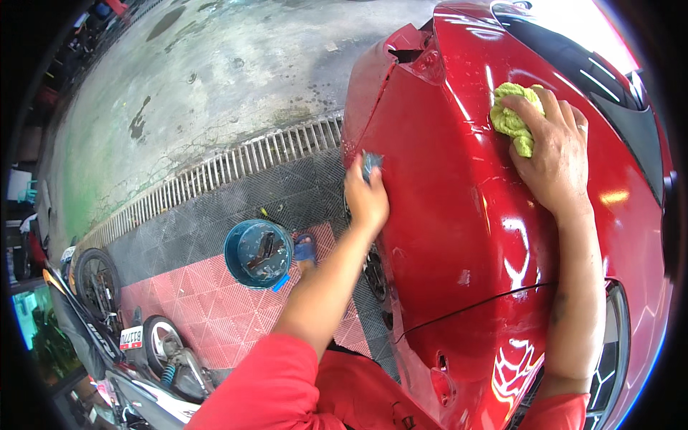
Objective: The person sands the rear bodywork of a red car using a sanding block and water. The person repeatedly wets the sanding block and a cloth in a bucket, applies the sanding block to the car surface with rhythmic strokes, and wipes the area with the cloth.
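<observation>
A glossy red car point(437, 222) fills the right half of the view, its rear side panel wet in places. My left hand point(368, 197) is closed around a small blue-grey pad point(371, 165), which rests against the lower part of the panel near a seam. Higher up, my right hand point(557, 154) grips a crumpled yellow-green cloth point(510, 115) and presses it on the upper body below the dark window. What the pad is made of cannot be made out.
A blue bucket point(227, 252) with murky water and a dark item stands left of my left forearm, beside a foot in a blue sandal point(306, 249). Parked motorcycles point(82, 337) line the left. A drain grate point(265, 152) crosses the floor beyond red and grey tiles point(208, 308).
</observation>
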### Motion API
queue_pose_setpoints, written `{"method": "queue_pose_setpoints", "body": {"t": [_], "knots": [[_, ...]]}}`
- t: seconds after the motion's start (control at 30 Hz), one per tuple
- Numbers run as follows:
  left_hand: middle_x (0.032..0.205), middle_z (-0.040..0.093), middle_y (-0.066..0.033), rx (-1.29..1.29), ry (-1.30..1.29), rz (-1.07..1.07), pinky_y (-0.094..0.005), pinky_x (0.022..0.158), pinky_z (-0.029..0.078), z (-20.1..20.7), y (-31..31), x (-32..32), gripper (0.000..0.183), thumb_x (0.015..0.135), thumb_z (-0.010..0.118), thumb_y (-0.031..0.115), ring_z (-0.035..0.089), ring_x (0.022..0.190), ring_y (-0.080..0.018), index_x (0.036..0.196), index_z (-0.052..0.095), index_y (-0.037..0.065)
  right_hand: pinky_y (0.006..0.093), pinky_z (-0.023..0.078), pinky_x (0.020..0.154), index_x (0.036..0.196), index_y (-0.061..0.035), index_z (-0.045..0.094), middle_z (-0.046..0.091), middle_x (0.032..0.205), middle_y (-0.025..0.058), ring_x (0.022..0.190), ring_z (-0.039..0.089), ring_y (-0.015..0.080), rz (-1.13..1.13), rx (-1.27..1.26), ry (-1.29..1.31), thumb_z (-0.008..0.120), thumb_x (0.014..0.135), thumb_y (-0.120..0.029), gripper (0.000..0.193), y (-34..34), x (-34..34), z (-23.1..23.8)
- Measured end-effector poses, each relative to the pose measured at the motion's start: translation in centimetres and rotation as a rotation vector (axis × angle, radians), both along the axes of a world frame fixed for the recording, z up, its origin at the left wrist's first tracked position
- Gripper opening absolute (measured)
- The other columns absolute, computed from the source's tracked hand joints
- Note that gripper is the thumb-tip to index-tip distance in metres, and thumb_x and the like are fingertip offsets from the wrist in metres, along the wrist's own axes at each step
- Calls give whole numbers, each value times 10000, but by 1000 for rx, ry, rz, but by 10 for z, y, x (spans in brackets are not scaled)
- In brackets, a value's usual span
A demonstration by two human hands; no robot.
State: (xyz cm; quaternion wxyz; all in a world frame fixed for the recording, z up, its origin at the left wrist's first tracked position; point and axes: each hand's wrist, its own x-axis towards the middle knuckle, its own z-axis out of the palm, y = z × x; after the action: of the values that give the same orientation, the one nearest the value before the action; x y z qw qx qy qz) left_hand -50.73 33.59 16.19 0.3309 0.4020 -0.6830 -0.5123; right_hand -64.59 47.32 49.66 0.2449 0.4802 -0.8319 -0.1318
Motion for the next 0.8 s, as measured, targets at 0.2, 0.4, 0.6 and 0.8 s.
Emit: {"method": "queue_pose_setpoints", "body": {"t": [0.2,0.4,0.6,0.8], "knots": [[1476,671,-301,-50,15,-54,-514,1213,479,10,52,36,535,1125,665,188,649,1396,-437,1581,555,-70,551,428,1223,1434,-308,703,620,1525,67,1385,616,322,-49,41,9,848,889,-160,583,11,-6,-1],[1410,716,-296,1,-27,17,-489,1183,513,-26,-1,17,517,1124,677,230,700,1333,-420,1536,596,-71,556,427,1233,1445,-336,690,630,1553,80,1439,607,340,-47,23,3,850,895,-166,597,0,-3,-4],[1477,691,-286,31,2,-65,-471,1192,504,-11,30,28,561,1122,685,228,682,1368,-407,1584,561,-63,558,433,1228,1449,-334,684,633,1544,81,1439,601,336,-74,53,34,854,896,-162,603,12,-7,-4],[1422,719,-298,-63,-9,-34,-489,1162,522,-13,3,8,502,1108,696,170,703,1327,-403,1530,599,-83,563,429,1231,1447,-332,688,636,1531,77,1416,610,331,-48,41,-5,855,896,-160,601,3,-4,-1]]}}
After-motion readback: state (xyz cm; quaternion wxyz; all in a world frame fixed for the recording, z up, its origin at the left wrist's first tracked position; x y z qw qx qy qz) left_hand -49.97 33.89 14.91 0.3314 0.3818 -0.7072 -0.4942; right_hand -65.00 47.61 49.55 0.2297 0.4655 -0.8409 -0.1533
